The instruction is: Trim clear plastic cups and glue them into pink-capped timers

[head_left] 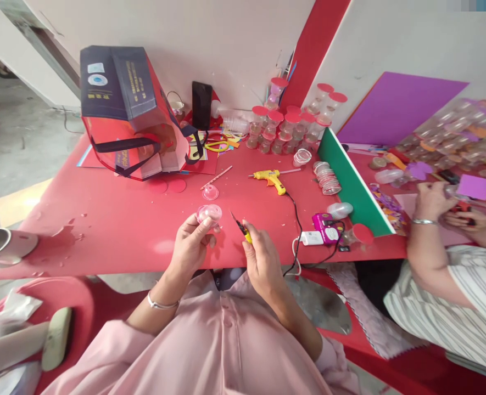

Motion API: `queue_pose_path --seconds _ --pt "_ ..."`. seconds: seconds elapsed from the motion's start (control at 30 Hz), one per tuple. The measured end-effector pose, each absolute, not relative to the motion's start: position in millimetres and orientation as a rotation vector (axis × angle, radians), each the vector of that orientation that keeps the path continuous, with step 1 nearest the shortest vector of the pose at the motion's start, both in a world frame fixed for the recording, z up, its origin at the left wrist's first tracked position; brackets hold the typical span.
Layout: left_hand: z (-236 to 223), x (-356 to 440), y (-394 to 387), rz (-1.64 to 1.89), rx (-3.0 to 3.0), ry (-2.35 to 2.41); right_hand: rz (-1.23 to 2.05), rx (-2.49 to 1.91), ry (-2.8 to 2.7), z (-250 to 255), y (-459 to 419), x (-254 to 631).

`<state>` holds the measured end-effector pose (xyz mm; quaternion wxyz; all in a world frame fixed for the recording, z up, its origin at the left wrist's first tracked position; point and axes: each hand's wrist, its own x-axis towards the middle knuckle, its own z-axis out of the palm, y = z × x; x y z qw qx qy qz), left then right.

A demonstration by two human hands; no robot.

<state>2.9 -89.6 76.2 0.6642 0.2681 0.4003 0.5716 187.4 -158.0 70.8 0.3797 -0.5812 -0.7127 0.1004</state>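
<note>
My left hand (pixel 190 244) pinches a small clear plastic dome lid (pixel 210 213) between thumb and fingers, above the front of the red table. To the right of it, my right hand (pixel 261 253) is closed around a slim craft knife (pixel 243 229) with a yellow and black handle. The knife's thin tip points up and left, apart from the lid. Another clear dome lid (pixel 210 192) lies on the table just beyond my left hand. Behind that rests a striped paper straw (pixel 217 178).
A yellow glue gun (pixel 269 179) lies with its cord trailing toward me. Red-capped plastic containers (pixel 275 131) stand stacked at the back. A dark gift bag (pixel 127 104) sits back left; a green divider (pixel 352 184) stands right. Beyond it, a co-worker's hands (pixel 436 202) handle small parts.
</note>
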Motion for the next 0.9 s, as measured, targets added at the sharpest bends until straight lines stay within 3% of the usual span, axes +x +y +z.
queue_pose_path --seconds 0.9 --pt "78 -1 -95 1.205 0.702 0.837 0.059 -1.498 -1.934 67 -153 194"
